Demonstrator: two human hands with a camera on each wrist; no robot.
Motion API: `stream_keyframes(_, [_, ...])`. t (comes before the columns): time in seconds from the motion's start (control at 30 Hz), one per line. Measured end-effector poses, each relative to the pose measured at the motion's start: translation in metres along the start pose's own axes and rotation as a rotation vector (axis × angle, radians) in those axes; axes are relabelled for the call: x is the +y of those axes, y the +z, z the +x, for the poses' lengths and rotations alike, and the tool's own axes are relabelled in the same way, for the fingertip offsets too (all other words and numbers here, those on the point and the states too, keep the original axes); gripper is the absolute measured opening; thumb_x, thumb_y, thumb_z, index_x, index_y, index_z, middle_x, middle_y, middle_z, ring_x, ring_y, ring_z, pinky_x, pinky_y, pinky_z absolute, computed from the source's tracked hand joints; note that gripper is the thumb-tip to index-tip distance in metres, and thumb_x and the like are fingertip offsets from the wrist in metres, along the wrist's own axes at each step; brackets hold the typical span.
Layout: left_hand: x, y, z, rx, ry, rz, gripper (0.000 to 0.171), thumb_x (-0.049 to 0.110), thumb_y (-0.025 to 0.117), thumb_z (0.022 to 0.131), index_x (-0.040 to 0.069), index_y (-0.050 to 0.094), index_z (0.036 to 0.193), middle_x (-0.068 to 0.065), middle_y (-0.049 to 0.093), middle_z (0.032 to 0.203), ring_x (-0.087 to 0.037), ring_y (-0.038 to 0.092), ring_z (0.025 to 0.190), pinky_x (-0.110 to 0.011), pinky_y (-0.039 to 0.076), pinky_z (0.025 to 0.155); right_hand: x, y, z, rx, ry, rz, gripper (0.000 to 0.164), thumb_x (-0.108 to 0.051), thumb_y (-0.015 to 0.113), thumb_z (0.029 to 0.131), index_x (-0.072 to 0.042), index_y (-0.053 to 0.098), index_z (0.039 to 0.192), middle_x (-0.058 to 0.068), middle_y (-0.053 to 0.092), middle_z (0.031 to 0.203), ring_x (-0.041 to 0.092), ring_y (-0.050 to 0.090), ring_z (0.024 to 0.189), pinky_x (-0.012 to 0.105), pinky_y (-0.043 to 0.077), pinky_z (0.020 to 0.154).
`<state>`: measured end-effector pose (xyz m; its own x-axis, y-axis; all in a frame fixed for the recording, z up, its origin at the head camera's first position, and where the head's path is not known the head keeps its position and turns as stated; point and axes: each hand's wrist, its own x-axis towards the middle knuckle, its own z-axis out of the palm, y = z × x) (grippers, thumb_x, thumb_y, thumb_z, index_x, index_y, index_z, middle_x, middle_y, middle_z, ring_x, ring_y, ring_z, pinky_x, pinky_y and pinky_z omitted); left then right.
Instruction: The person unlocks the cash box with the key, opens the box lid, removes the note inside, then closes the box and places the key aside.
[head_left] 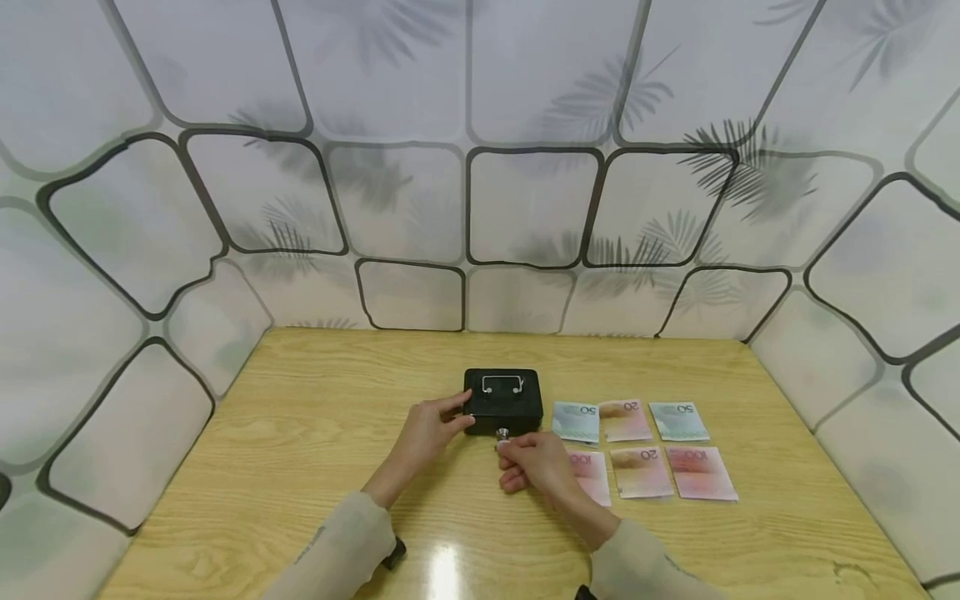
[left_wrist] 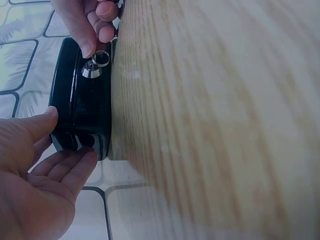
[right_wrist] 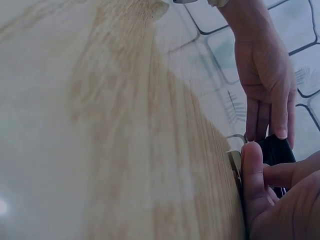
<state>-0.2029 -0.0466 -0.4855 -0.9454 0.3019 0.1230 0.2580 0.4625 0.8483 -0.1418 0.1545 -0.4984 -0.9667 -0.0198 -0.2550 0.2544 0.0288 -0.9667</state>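
Observation:
A small black cash box [head_left: 517,408] rests on the wooden table, its lid down and a folding metal handle [head_left: 501,379] on top. My left hand [head_left: 427,433] holds the box's left end, thumb and fingers on either side of the lid seam in the left wrist view. At the front face, a key with a round metal ring [left_wrist: 102,59] sits at the silver lock [left_wrist: 91,71]. My right hand [head_left: 540,462] pinches the key between thumb and index finger, its other fingers curled below. In the right wrist view, that hand hides most of the box.
Banknotes lie in two rows to the right of the box: a 50 [head_left: 576,421], a 20 [head_left: 626,420] and another 50 [head_left: 678,422] behind, with a partly covered 100 [head_left: 594,477], a 20 [head_left: 642,472] and a 100 [head_left: 702,473] in front. Patterned fabric walls [head_left: 525,208] enclose the table.

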Motion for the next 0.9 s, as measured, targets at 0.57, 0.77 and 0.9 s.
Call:
stream_keyframes(0.57, [-0.0016, 0.0011, -0.0001, 0.007, -0.007, -0.005, 0.045, 0.013, 0.078, 0.094, 0.009, 0.068, 0.137, -0.018, 0.069, 0.127, -0.024, 0.07, 0.109, -0.026, 0.055, 0.07, 0.0089, 0.0064, 0.0026, 0.086, -0.055, -0.01, 0.015, 0.004, 0.07, 0.094, 0.009, 0.059, 0.102, 0.015, 0.068, 0.074, 0.016, 0.065, 0.049, 0.028, 0.054, 0.042])
stream_keyframes(0.77, [-0.0005, 0.0009, -0.0001, 0.006, -0.016, 0.001, 0.045, 0.013, 0.078, 0.094, 0.009, 0.068, 0.137, -0.018, 0.07, 0.127, -0.023, 0.07, 0.109, -0.025, 0.054, 0.069, 0.0072, 0.0057, -0.0008, 0.069, -0.065, 0.009, 0.018, 0.003, 0.072, 0.093, 0.009, 0.059, 0.104, 0.012, 0.068, 0.077, 0.016, 0.066, 0.05, 0.028, 0.054, 0.043])
stream_keyframes(0.9, [0.0009, 0.0006, 0.0002, 0.009, -0.013, 0.004, 0.045, 0.012, 0.078, 0.093, 0.009, 0.068, 0.137, -0.018, 0.07, 0.126, -0.023, 0.07, 0.108, -0.026, 0.054, 0.069, 0.0062, 0.005, -0.0024, 0.056, -0.066, 0.024, 0.018, 0.002, 0.071, 0.094, 0.009, 0.059, 0.106, 0.013, 0.068, 0.079, 0.017, 0.066, 0.051, 0.029, 0.055, 0.044])
